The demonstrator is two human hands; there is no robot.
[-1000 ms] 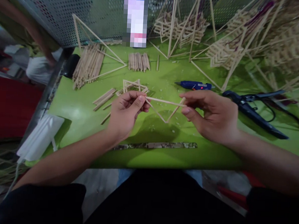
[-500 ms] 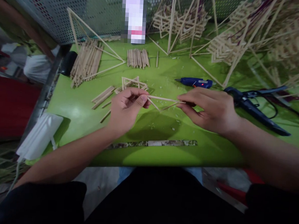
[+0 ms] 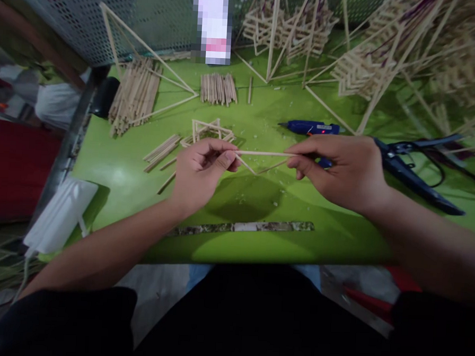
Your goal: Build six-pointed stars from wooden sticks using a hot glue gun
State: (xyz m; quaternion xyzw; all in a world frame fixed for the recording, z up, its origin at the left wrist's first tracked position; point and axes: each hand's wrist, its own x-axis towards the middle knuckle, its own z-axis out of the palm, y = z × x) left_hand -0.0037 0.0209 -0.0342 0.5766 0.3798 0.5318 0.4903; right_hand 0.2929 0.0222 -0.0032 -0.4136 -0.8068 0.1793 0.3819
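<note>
Between my hands, a small triangle of thin wooden sticks (image 3: 262, 153) hangs above the green table. My left hand (image 3: 206, 168) pinches its left corner between thumb and fingers. My right hand (image 3: 335, 167) pinches its right corner, the fingertips covering that joint. The third corner points down toward me. Behind my right hand lies a blue glue gun (image 3: 309, 128) with a red light, partly covered by that hand. Just beyond my left hand sit joined stick frames (image 3: 214, 128) and a few loose sticks (image 3: 162, 150).
Stick bundles (image 3: 134, 95) and shorter sticks (image 3: 218, 89) lie farther back. Black-handled pruning shears (image 3: 408, 173) rest at right. Large stick structures (image 3: 362, 73) crowd the back right. A patterned strip (image 3: 246, 227) lies near the front edge; a white power strip (image 3: 60, 216) is at left.
My right hand has shifted slightly right and its fingers have closed further over the triangle's right corner. The upper stick is now more level. My left hand has barely moved.
</note>
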